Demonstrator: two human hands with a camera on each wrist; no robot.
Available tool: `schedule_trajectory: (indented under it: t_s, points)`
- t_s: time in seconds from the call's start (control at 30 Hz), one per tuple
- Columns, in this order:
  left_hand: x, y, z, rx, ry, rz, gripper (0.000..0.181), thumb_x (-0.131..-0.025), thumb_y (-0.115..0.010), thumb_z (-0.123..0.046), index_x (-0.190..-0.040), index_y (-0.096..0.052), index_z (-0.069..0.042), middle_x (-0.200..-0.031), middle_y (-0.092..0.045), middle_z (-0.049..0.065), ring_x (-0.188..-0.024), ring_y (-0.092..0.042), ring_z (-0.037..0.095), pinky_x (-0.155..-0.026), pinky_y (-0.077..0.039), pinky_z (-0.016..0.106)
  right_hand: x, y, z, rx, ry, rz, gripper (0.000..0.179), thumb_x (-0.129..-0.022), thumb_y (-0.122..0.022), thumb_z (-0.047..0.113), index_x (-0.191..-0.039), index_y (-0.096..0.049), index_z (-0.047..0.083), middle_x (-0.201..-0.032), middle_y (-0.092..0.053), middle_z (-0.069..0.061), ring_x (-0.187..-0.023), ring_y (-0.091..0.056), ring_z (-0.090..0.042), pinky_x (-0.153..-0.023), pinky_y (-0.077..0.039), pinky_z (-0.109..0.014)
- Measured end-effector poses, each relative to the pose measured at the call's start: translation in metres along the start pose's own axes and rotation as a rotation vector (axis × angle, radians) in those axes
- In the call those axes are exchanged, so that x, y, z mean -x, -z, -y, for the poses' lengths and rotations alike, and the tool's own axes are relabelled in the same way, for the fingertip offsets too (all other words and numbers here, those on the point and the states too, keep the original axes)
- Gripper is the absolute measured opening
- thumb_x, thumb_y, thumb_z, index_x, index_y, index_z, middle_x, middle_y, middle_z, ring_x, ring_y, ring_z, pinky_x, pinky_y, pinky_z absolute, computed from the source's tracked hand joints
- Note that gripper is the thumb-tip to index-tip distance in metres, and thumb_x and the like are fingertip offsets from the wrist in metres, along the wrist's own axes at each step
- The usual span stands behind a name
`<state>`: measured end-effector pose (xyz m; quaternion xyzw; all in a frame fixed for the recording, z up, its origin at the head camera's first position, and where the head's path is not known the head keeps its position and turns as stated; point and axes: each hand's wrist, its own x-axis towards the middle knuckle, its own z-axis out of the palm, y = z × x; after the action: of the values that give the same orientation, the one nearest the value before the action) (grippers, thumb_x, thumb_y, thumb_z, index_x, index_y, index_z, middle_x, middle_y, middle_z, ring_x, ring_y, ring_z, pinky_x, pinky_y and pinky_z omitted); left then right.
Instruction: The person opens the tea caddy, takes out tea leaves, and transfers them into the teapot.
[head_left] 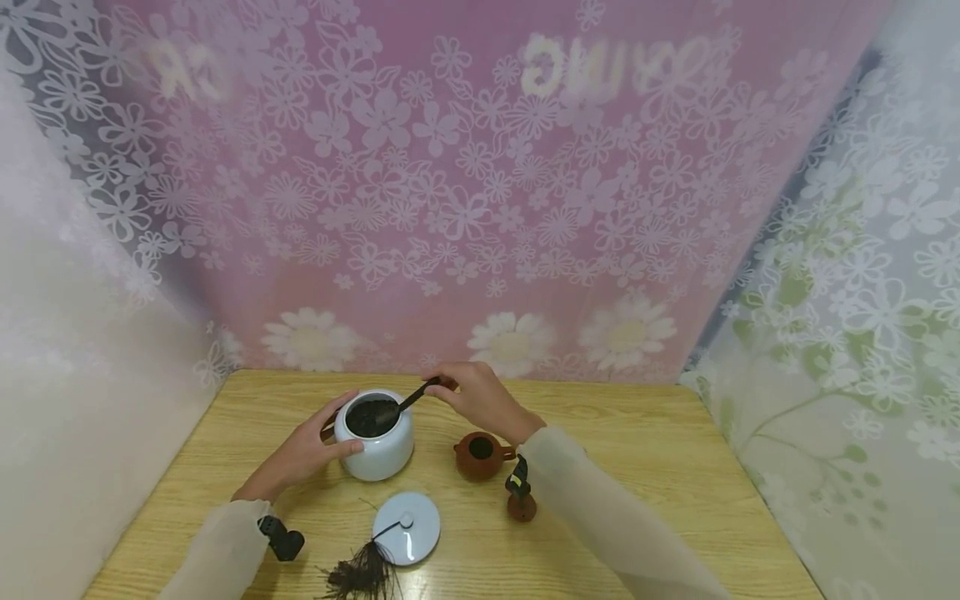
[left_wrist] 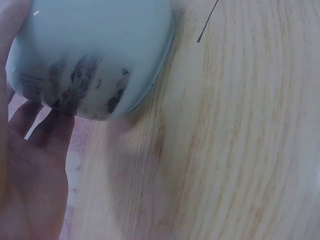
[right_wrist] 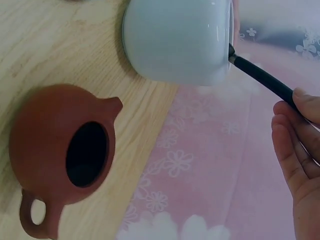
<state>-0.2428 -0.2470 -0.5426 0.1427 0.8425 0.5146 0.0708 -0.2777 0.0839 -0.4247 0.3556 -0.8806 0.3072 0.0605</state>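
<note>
A white ceramic jar [head_left: 382, 454] with dark, loose tea leaves [head_left: 367, 419] in it stands on the left half of the table. My left hand [head_left: 311, 446] holds the jar from its left side, thumb on the front wall and fingers round the back. Between thumb and fingers, my right hand [head_left: 476, 398] pinches the black handle of a spoon [head_left: 418, 395] above the jar's right side. The spoon's lower end reaches through the mouth to the leaves. Below the right wrist sits a brown clay teapot [right_wrist: 50, 140], uncovered and dark inside, its spout toward the jar.
The jar's white lid [head_left: 420, 542] lies in front of it, with a dark tassel [head_left: 363, 573] tied to its knob. A small brown teapot lid [head_left: 522, 508] rests near the right forearm. Flowered cloth [head_left: 480, 208] hangs behind the wooden table [head_left: 645, 467] and at both sides.
</note>
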Motion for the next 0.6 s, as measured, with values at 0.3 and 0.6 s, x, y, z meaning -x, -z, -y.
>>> schedule_trajectory:
  t_s: [0.3,0.6]
  points:
    - [-0.002,0.001,0.003,-0.010,-0.025,0.001,0.096,-0.100,-0.083,-0.036,-0.176,-0.025,-0.022,-0.180,-0.026,0.019,-0.161,-0.032,0.052,-0.124,-0.039,0.070,-0.015,0.001,0.007,0.051,0.056,0.116,0.023,-0.107,-0.073,0.019,-0.127,-0.080,0.011,-0.112,-0.082,-0.004,-0.091,-0.072,-0.006,-0.079,-0.060,-0.020]
    - [-0.001,0.000,0.002,0.006,-0.010,0.007,0.095,-0.100,-0.082,-0.035,-0.176,-0.025,-0.025,-0.180,-0.025,0.019,-0.161,-0.032,0.052,-0.125,-0.039,0.069,-0.021,-0.008,0.010,0.118,0.108,0.206,0.019,-0.108,-0.072,0.021,-0.122,-0.082,0.012,-0.115,-0.082,0.000,-0.098,-0.074,-0.006,-0.085,-0.060,-0.019]
